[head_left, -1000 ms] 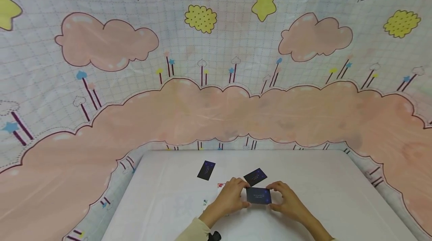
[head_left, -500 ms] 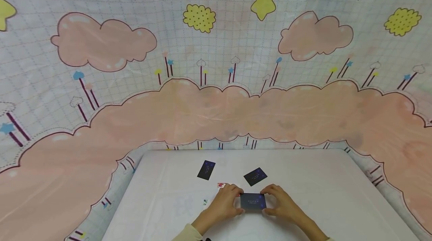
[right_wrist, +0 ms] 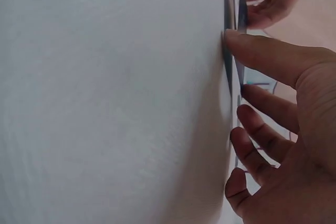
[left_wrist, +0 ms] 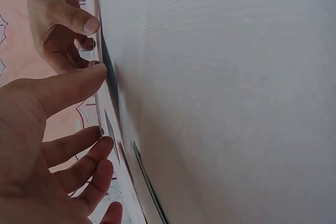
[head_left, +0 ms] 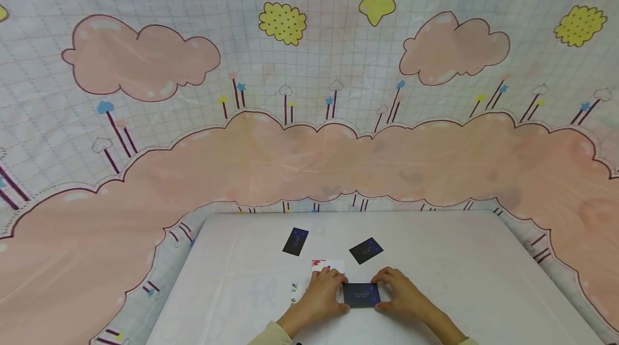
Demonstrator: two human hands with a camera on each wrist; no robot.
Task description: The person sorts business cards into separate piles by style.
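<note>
We count three dark cards on the white table (head_left: 483,270): one at centre-left (head_left: 295,241), one at centre (head_left: 366,251), one lower centre (head_left: 361,295) between the hands. One white printed card (head_left: 328,265) sits just above the left hand (head_left: 321,296). Two hands total, left and right (head_left: 403,297).

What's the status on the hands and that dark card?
Left hand and right hand pinch the dark card by its ends, low over the white table. Nothing in the way.
</note>
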